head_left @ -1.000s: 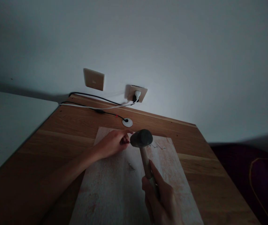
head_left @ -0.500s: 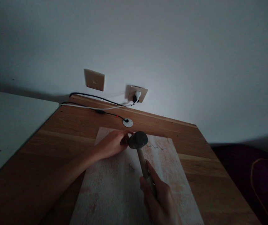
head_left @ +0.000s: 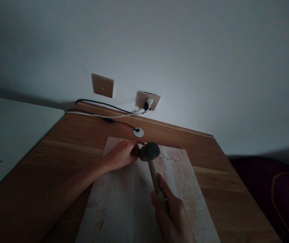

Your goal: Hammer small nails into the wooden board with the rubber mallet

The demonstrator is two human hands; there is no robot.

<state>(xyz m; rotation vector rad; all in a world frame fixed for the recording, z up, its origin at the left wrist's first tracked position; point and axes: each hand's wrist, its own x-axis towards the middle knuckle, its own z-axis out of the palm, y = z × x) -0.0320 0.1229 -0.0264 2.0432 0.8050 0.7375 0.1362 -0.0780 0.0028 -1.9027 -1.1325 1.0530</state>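
Observation:
My right hand (head_left: 174,211) is wrapped round the wooden handle of a mallet (head_left: 149,152) with a dark, blunt head. The head is over the far part of a whitewashed wooden board (head_left: 124,202). Close against its left side, my left hand (head_left: 125,152) is closed in a pinch above the board. Whatever its fingertips hold is hidden behind the mallet head. Several thin nails, one of them a nail (head_left: 176,161) at the right, show in a row near the board's far edge. Another nail-like piece (head_left: 142,181) is nearer the middle, too dim to make out well.
The board lies on a wooden table (head_left: 225,189) against a wall. Behind it are a round cable grommet (head_left: 138,132), black and white cables (head_left: 104,116) and a socket (head_left: 155,100) with plugs. A white panel (head_left: 20,131) borders the left, dark purple fabric (head_left: 258,182) the right.
The view shifts very slightly. Both hands and the mallet keep nearly the same position over the board.

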